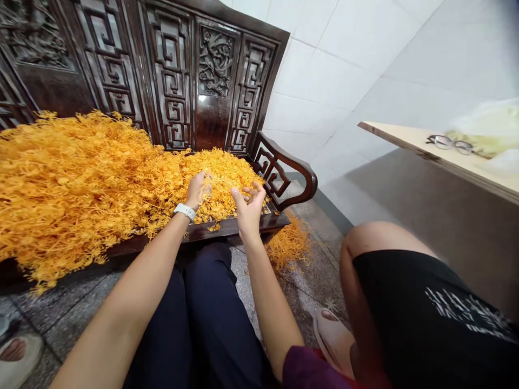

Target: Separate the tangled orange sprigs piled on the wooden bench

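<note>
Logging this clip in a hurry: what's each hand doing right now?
Left hand: closed, pinching a few orange strands.
Right hand: open, fingers slightly curled, holding nothing visible.

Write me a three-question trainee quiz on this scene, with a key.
1. True or false: a white watch band sits on the wrist of the left hand.
2. Which is the right hand nearest? A, the heap of orange thread-like strands on the dark carved wooden bench; B, the speckled grey stone floor.
3. Fill in: thin-framed glasses lie on a pale wooden ___.

Key: 1 true; 2 A; 3 tabletop.
</note>
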